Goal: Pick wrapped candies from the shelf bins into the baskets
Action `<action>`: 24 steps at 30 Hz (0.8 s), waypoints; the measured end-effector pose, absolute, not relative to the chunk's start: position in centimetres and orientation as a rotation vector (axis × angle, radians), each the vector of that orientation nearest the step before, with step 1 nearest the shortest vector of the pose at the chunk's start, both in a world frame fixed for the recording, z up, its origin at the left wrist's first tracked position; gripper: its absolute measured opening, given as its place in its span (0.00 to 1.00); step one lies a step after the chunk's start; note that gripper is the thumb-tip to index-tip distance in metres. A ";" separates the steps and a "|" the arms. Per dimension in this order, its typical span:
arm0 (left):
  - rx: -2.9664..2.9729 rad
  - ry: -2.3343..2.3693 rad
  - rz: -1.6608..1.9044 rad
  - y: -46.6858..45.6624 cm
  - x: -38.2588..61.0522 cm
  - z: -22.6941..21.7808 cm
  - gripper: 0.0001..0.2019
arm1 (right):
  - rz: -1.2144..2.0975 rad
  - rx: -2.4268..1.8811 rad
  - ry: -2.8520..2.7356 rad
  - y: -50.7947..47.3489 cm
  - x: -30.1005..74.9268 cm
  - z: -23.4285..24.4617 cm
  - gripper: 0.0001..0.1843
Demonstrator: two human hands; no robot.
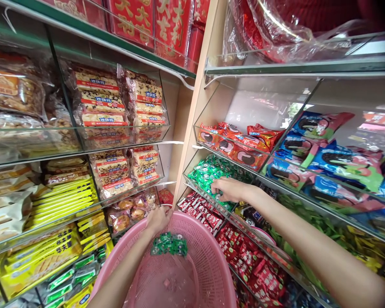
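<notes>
My left hand (159, 217) is closed over the far rim of a pink plastic basket (216, 256). Inside the basket lies a small heap of green-wrapped candies (169, 244), with a tiny pale piece on its bottom. My right hand (229, 189) reaches into a clear shelf bin, its fingers curled down among more green-wrapped candies (205, 173). Its fingertips are partly hidden by the wrappers. Directly below that bin are dark red packets (200, 209) with white lettering.
Clear partitions divide the shelves. Red cookie packs (234, 147) sit above the green candies, with blue packs (340, 162) to their right. Bagged pastries (99, 98) and yellow packs (51, 248) fill the left shelves. A wooden post (197, 98) stands at the corner.
</notes>
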State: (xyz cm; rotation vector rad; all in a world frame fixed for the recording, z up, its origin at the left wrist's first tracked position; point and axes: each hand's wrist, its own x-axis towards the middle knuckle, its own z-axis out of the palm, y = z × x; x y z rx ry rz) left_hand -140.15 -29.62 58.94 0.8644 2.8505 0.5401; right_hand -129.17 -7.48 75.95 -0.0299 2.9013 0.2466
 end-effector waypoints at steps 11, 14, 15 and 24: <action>0.888 2.856 0.533 -29.6 -140.1 59.2 0.25 | 0.202 0.029 2.963 -7.5 -128.9 77.4 0.12; 0.900 2.858 0.526 -29.6 -140.1 59.2 0.24 | 0.162 0.096 3.038 -7.2 -128.6 78.4 0.11; 0.899 2.859 0.524 -29.6 -140.1 59.2 0.24 | 0.186 0.142 3.032 -7.3 -128.4 78.7 0.12; 0.915 2.863 0.529 -29.4 -140.1 59.4 0.23 | 0.414 0.365 2.741 -9.8 -127.3 78.7 0.06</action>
